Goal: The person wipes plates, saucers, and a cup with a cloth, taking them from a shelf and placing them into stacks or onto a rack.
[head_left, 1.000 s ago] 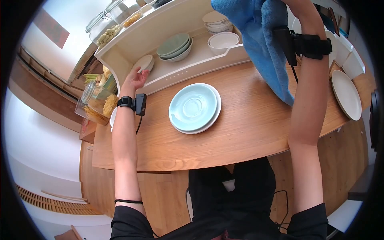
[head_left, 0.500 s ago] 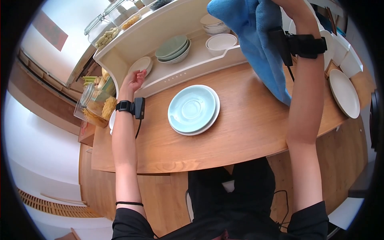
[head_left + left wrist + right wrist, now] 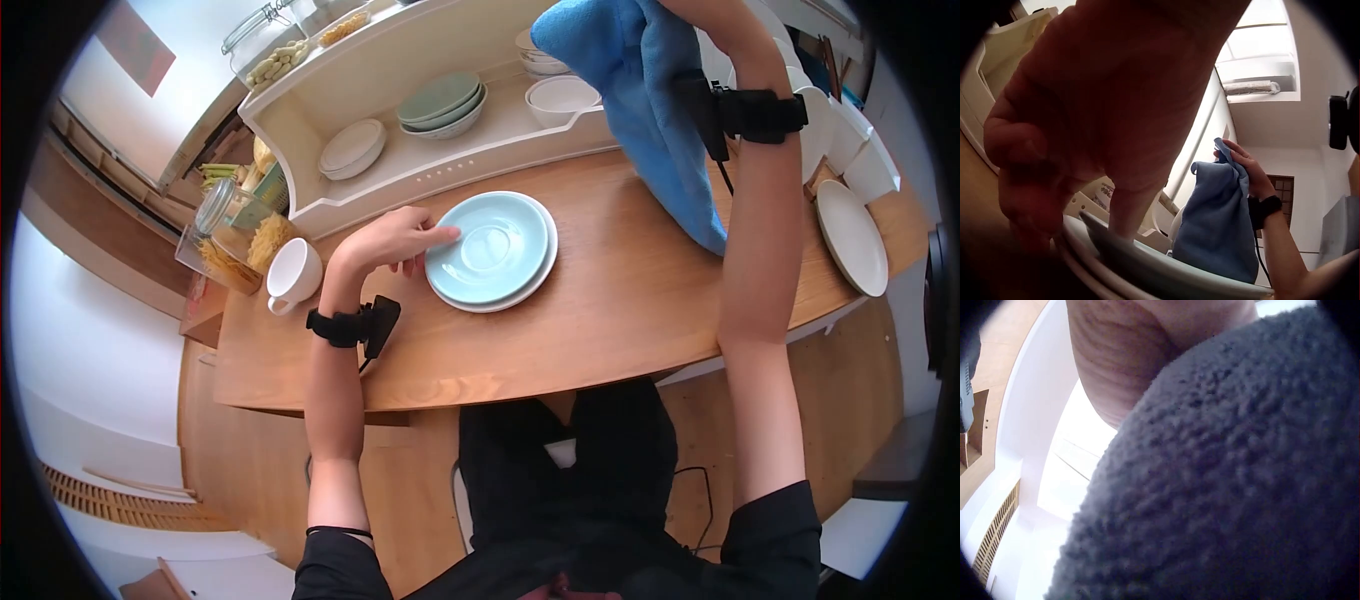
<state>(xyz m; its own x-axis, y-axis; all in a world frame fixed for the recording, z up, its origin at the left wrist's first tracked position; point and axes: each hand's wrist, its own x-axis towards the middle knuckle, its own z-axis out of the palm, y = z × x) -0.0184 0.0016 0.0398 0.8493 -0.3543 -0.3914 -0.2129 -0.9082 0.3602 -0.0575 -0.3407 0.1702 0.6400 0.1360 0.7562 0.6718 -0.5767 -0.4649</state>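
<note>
One hand, my left [image 3: 395, 240], has left the shelf [image 3: 440, 182], upper left, and pinches the light-blue saucer [image 3: 492, 250] mid-frame, putting it within my control; my right [image 3: 1244, 165] grips the blue towel [image 3: 645, 110].

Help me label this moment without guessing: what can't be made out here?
- Right hand: cut by the top edge, head view; its fingertips hidden by the blue cloth, right wrist view.
- White plate: its middle, covered by the pale blue plate, head view.
- Left hand: how far its fingers reach under either plate, lost in shadow, left wrist view.
- Shelf: the part behind the cloth, head view.
</note>
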